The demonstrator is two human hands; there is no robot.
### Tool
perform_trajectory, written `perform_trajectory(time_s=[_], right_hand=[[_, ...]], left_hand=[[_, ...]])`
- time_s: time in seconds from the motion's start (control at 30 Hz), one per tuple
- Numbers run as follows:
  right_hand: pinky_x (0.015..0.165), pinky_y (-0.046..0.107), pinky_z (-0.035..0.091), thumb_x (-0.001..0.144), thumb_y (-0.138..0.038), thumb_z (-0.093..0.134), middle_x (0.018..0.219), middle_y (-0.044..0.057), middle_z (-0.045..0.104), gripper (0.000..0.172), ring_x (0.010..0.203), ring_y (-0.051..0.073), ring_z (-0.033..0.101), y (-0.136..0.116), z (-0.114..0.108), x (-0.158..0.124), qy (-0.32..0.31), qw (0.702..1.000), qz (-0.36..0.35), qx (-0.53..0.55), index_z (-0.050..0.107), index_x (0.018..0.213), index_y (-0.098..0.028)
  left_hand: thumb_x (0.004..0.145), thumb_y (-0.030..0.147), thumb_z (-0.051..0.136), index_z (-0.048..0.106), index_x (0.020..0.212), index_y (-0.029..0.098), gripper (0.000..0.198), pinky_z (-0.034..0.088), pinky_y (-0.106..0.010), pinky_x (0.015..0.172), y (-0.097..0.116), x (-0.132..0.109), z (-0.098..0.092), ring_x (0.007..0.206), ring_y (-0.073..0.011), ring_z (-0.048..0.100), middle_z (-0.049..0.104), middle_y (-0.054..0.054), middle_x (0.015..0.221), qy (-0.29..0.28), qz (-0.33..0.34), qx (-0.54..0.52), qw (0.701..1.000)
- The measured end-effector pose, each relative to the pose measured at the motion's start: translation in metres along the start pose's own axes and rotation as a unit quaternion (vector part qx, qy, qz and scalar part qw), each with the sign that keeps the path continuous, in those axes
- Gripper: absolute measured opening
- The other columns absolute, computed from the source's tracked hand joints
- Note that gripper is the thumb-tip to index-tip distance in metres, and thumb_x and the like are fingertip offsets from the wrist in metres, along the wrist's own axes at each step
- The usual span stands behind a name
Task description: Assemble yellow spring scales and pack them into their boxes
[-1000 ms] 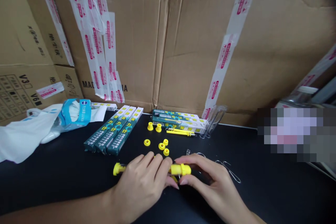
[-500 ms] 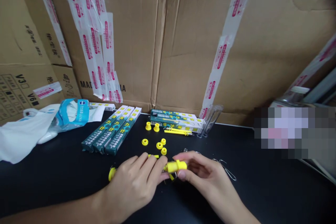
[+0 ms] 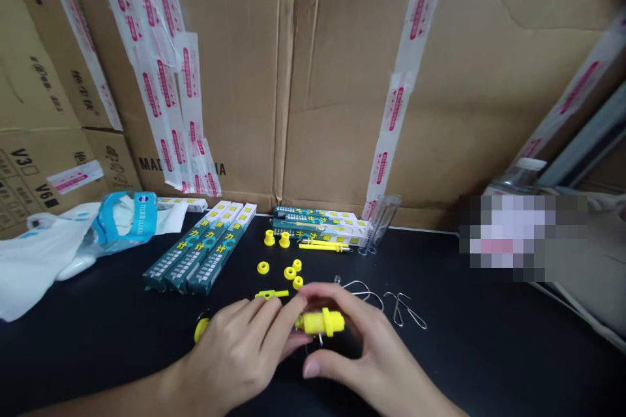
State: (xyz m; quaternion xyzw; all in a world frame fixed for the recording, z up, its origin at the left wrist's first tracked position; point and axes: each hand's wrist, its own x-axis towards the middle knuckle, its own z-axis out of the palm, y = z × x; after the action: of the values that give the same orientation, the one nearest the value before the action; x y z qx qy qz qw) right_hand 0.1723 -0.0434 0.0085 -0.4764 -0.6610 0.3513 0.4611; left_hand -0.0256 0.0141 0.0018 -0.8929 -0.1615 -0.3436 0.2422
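Wrapped round a clear tube, my left hand (image 3: pixel 249 339) has its fingers closed and its back to the camera. A yellow plug (image 3: pixel 320 322) sticks out at the tube's right end, and a yellow ring (image 3: pixel 200 331) shows at its left end. My right hand (image 3: pixel 362 345) curves around the plug with thumb and fingers apart; its fingertips are close to the left fingers. A small metal piece (image 3: pixel 321 339) hangs below the plug. Just beyond the hands lie a flat yellow part (image 3: pixel 272 294) and several yellow rings and caps (image 3: pixel 289 273).
Metal hooks (image 3: pixel 405 313) lie to the right. Narrow green-white boxes (image 3: pixel 200 247) stand left, with more boxes (image 3: pixel 317 225) behind. Near these are yellow rods (image 3: pixel 325 246) and clear tubes (image 3: pixel 381 225). A blue-white package (image 3: pixel 130 221) sits far left; a cardboard wall (image 3: pixel 342 91) closes off the back.
My right thumb has come away from the yellow plug and moved down, so the right hand has opened. The camera view has shifted slightly. My left hand still holds the tube.
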Motion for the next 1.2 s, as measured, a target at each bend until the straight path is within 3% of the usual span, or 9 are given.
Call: perform_trajectory(time_s=[0.13,0.27,0.37,0.47,0.6,0.87,1.03,1.2], right_hand=[[0.083,0.033,0.057,0.081,-0.037,0.079,0.096,0.000,0.078,0.030,0.088,0.022,0.073,-0.002,0.004,0.000,-0.018,1.000,0.008,-0.012,0.069,0.107,-0.027],[0.080,0.032,0.057,0.079,-0.035,0.081,0.097,0.001,0.077,0.030,0.086,0.022,0.072,0.002,-0.004,0.006,0.032,0.999,0.028,-0.033,0.071,0.105,-0.025],[0.085,0.036,0.056,0.082,-0.026,0.078,0.102,0.002,0.075,0.032,0.090,0.023,0.071,0.006,-0.008,0.008,0.029,0.995,0.024,-0.092,0.069,0.114,-0.025],[0.088,0.039,0.054,0.091,-0.020,0.067,0.106,0.006,0.070,0.030,0.096,0.024,0.067,0.008,-0.007,0.006,0.004,0.985,-0.021,-0.169,0.063,0.121,-0.024],[0.083,0.038,0.054,0.100,-0.015,0.046,0.104,0.008,0.061,0.016,0.094,0.024,0.062,0.011,-0.002,0.001,-0.015,0.974,-0.088,-0.210,0.056,0.110,-0.022],[0.079,0.041,0.050,0.102,-0.014,0.038,0.101,0.008,0.057,0.013,0.089,0.025,0.055,0.022,0.002,0.002,-0.023,0.965,-0.113,-0.235,0.048,0.105,-0.023],[0.077,0.038,0.047,0.104,-0.019,0.037,0.100,0.006,0.055,0.013,0.089,0.024,0.054,0.020,-0.009,0.002,0.005,0.965,-0.102,-0.240,0.048,0.106,-0.024],[0.081,0.035,0.048,0.104,-0.027,0.044,0.102,0.004,0.057,0.009,0.092,0.022,0.058,0.010,-0.024,0.006,0.001,0.973,-0.064,-0.224,0.051,0.110,-0.026]], left_hand=[[0.107,0.024,0.037,0.058,0.101,0.013,0.025,0.054,-0.026,0.053,0.002,0.003,-0.001,0.058,-0.0158,0.071,0.072,-0.002,0.071,0.027,-0.024,-0.048,0.998],[0.105,0.018,0.036,0.057,0.098,0.015,0.022,0.056,-0.028,0.055,0.002,0.003,0.003,0.062,-0.0177,0.073,0.073,-0.003,0.075,0.018,-0.061,-0.039,0.997],[0.104,0.017,0.037,0.059,0.106,0.013,0.022,0.057,-0.032,0.059,0.002,0.001,0.006,0.066,-0.0203,0.074,0.074,-0.004,0.081,0.004,-0.073,-0.023,0.997],[0.104,0.016,0.039,0.060,0.110,0.012,0.022,0.056,-0.035,0.059,0.001,0.000,0.007,0.068,-0.0218,0.073,0.074,-0.005,0.083,-0.007,-0.066,-0.016,0.998],[0.105,0.015,0.039,0.062,0.106,0.012,0.024,0.053,-0.035,0.060,0.000,0.000,0.006,0.066,-0.0210,0.071,0.073,-0.004,0.081,-0.012,-0.042,-0.015,0.999],[0.107,0.020,0.035,0.060,0.110,0.014,0.027,0.051,-0.033,0.058,0.000,-0.003,0.006,0.066,-0.0200,0.072,0.074,-0.003,0.080,-0.025,-0.030,-0.007,0.999],[0.108,0.029,0.031,0.058,0.107,0.014,0.031,0.049,-0.031,0.052,-0.014,-0.005,0.007,0.059,-0.0198,0.070,0.070,-0.002,0.073,-0.058,-0.054,0.004,0.997],[0.102,0.019,0.042,0.055,0.092,0.018,0.016,0.050,-0.032,0.051,-0.036,-0.009,0.006,0.063,-0.0213,0.072,0.068,-0.001,0.075,-0.115,-0.076,-0.023,0.990]])
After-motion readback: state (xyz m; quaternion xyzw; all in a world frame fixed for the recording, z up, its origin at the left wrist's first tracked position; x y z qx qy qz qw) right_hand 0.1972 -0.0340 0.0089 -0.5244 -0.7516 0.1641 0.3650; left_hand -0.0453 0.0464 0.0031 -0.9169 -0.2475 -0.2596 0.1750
